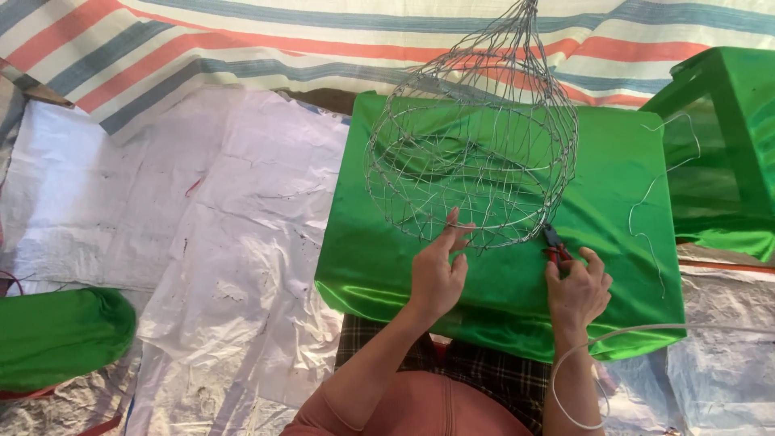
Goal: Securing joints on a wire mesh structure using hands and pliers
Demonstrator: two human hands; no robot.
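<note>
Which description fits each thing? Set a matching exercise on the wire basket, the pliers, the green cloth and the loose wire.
Things:
1. wire basket
2. pliers
3. green cloth
4. loose wire

Descriptions:
A. spread shiny under the work
B. lying bent on the cloth at the right
C. gripped in the right hand
D. hanging, its rim pinched by the left hand

Pairs: 1-D, 2-C, 3-A, 4-B

Top of the wire basket [472, 145] cut off; pliers [554, 243] mostly hidden in right hand [577, 291].
</note>
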